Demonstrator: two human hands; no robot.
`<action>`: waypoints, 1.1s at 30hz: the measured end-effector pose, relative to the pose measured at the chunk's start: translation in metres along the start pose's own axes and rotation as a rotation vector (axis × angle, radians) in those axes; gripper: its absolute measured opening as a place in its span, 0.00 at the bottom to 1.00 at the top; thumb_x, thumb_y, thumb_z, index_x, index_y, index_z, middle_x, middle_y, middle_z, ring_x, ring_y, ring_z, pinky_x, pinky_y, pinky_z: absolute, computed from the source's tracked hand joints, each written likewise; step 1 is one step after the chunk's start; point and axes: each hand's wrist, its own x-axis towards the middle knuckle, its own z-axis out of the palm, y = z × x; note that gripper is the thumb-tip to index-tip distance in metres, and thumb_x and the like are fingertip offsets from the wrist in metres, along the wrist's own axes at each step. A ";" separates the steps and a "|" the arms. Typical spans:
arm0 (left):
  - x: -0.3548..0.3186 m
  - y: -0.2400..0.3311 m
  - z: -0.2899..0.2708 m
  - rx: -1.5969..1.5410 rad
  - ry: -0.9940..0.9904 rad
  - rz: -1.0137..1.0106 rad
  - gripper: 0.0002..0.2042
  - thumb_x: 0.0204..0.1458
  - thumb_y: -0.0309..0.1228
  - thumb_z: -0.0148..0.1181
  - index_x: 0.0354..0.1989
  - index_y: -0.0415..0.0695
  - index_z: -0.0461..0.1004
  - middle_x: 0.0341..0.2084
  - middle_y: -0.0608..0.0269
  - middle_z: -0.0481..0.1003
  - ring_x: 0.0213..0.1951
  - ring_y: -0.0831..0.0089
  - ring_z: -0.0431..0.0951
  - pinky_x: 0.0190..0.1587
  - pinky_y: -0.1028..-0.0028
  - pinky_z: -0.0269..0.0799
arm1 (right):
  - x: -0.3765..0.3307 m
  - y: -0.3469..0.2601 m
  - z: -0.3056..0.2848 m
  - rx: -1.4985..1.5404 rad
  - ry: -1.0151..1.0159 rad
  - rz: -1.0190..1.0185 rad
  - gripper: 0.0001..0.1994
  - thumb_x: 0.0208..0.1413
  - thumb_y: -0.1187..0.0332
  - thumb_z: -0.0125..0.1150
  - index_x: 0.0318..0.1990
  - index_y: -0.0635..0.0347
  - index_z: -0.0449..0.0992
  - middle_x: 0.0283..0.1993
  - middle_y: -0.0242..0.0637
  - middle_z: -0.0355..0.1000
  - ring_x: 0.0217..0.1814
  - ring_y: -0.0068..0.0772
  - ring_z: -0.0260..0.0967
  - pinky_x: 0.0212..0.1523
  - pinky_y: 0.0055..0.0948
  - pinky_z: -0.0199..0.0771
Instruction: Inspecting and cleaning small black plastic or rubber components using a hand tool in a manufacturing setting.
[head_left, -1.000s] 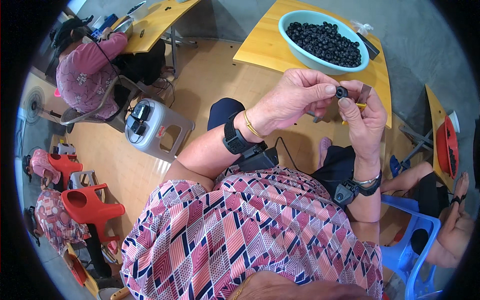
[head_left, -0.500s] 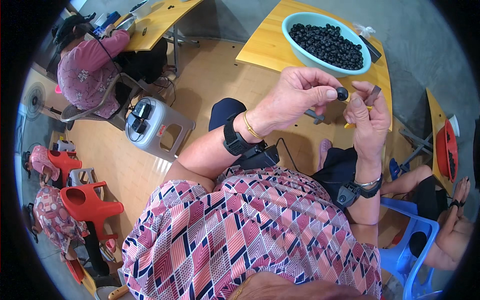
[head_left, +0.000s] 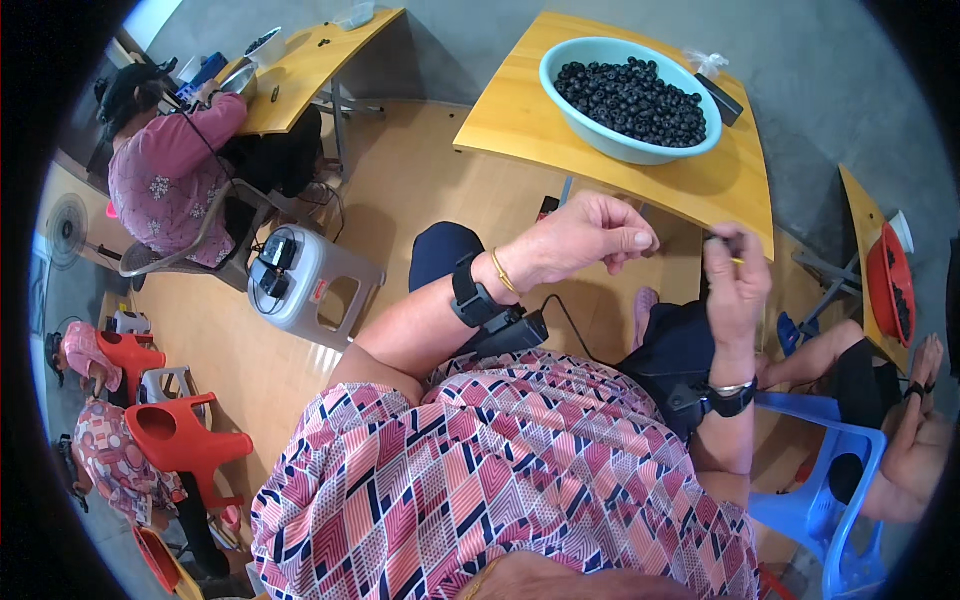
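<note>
My left hand (head_left: 600,238) is raised in front of me. Its thumb and fingertips are pressed together, and I cannot make out whether anything small is between them. To its right, my right hand (head_left: 737,280) is closed around a small yellow-handled tool (head_left: 738,261), mostly hidden by the fingers. A blurred dark bit shows by the fingertips. The hands are apart, in front of the table's near edge. Beyond them a light blue basin (head_left: 642,157) holds many small, glossy black round pieces (head_left: 630,100).
The basin stands on a wooden table (head_left: 505,110), with a dark box (head_left: 722,100) beside it. A grey stool (head_left: 310,290) with black devices is at left. A person in pink (head_left: 185,165) works at another table. At right are a blue chair (head_left: 830,460) and a red basin (head_left: 888,285).
My hands have moved apart and slightly down. The black round piece that was at my left fingertips no longer shows there. The tool's flat grey end is no longer plainly visible.
</note>
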 end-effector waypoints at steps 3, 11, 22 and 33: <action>0.005 -0.008 -0.016 0.059 0.039 0.002 0.08 0.48 0.30 0.56 0.30 0.38 0.74 0.22 0.67 0.72 0.21 0.82 0.68 0.24 0.82 0.66 | -0.009 0.035 -0.041 0.120 0.316 0.163 0.06 0.53 0.73 0.49 0.39 0.60 0.68 0.24 0.23 0.58 0.20 0.11 0.51 0.20 0.12 0.51; 0.017 0.002 -0.054 0.629 0.365 0.119 0.06 0.47 0.27 0.56 0.30 0.37 0.75 0.20 0.68 0.73 0.26 0.84 0.69 0.30 0.81 0.66 | -0.061 0.170 -0.157 -0.077 0.697 0.567 0.11 0.53 0.70 0.51 0.43 0.61 0.65 0.22 0.25 0.56 0.16 0.14 0.49 0.15 0.16 0.50; 0.066 0.026 -0.070 1.080 0.405 0.272 0.06 0.43 0.28 0.57 0.27 0.38 0.75 0.20 0.58 0.74 0.25 0.74 0.73 0.29 0.75 0.67 | -0.051 0.110 -0.104 0.221 0.597 0.556 0.13 0.52 0.70 0.52 0.45 0.62 0.63 0.23 0.25 0.55 0.18 0.15 0.49 0.17 0.16 0.52; 0.164 0.013 -0.089 1.636 0.167 0.164 0.08 0.37 0.30 0.60 0.26 0.40 0.75 0.24 0.50 0.74 0.32 0.56 0.74 0.37 0.64 0.70 | -0.018 0.056 -0.042 0.480 0.363 0.596 0.09 0.57 0.66 0.45 0.43 0.58 0.62 0.22 0.26 0.54 0.17 0.14 0.49 0.17 0.14 0.51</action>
